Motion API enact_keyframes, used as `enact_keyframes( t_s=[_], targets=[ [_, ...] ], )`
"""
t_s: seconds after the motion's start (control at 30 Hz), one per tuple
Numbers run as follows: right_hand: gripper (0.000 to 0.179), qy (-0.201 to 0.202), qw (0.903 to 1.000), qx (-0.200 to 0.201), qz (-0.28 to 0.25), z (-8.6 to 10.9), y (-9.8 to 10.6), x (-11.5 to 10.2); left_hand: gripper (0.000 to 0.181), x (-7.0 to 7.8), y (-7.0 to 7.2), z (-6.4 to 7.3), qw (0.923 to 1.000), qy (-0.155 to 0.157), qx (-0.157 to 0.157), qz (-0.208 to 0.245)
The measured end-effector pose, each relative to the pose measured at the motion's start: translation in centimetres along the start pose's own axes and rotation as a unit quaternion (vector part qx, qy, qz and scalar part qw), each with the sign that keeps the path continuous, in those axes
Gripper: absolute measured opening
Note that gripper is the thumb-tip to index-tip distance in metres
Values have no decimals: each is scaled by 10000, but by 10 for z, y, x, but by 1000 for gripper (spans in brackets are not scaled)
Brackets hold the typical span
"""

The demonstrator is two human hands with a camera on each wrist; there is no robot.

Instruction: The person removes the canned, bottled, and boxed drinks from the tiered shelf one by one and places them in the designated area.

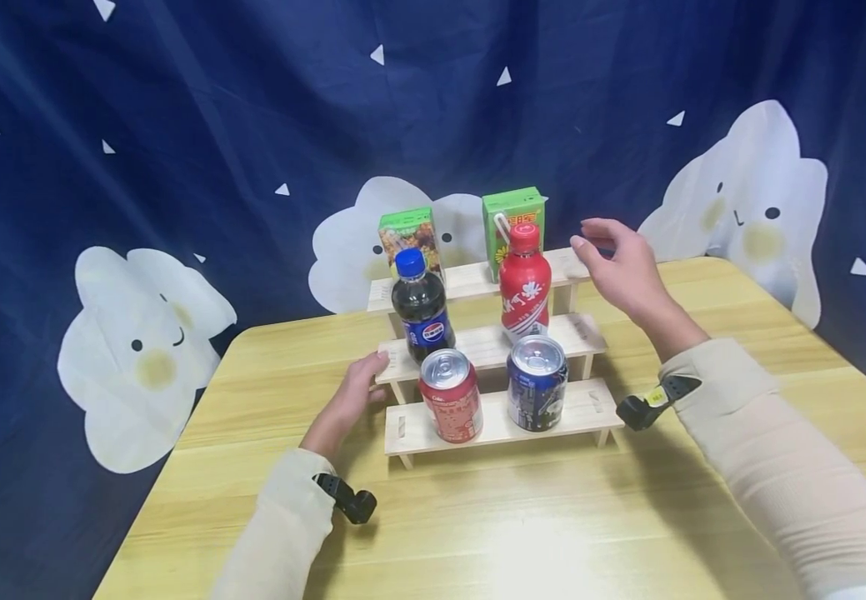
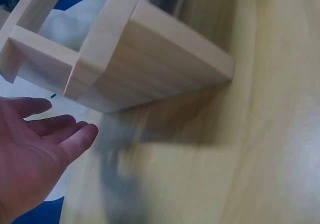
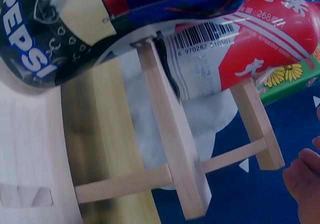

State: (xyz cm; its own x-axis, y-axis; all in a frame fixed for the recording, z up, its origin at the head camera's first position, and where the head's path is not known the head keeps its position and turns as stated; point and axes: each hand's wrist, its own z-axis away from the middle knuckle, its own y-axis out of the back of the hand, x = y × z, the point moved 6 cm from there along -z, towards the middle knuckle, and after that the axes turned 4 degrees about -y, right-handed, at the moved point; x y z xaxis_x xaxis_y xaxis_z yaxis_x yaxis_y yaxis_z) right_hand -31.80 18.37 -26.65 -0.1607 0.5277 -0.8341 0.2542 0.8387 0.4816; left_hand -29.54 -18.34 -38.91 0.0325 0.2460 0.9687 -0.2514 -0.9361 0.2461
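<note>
A three-step wooden rack (image 1: 478,350) holds the drinks. My left hand (image 1: 353,390) is beside the rack's left end, by the middle step; in the left wrist view the same hand (image 2: 40,149) has loosely bent fingers and nothing in them. At the right end of the top step hovers my right hand (image 1: 623,265), fingers slightly bent and holding nothing; only its fingertips (image 3: 305,176) show in the right wrist view. On the middle step stand a cola bottle with a blue cap (image 1: 421,304) and a red bottle (image 1: 525,283).
A red Coke can (image 1: 453,400) and a dark blue Pepsi can (image 1: 538,387) stand upright on the lowest step. Two green drink cartons, one left (image 1: 402,229) and one right (image 1: 494,229), are on the top step. Behind the wooden table (image 1: 478,517) hangs a blue curtain (image 1: 433,100).
</note>
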Motion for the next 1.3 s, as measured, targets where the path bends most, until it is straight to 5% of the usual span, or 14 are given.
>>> enact_keyframes(
  t_s=[0.43, 0.87, 1.3],
  targets=[
    [54, 187, 9982, -332, -458, -5, -15, -11, 52, -2, -10, 5, 9967, -40, 150, 794],
    [57, 20, 9910, -729, -1124, -17, -31, -15, 50, -4, -15, 0, 9949, -68, 122, 999],
    [55, 56, 9917, -808, -995, -22, -39, -20, 51, -5, -15, 1, 9957, -46, 2, 924]
  ],
)
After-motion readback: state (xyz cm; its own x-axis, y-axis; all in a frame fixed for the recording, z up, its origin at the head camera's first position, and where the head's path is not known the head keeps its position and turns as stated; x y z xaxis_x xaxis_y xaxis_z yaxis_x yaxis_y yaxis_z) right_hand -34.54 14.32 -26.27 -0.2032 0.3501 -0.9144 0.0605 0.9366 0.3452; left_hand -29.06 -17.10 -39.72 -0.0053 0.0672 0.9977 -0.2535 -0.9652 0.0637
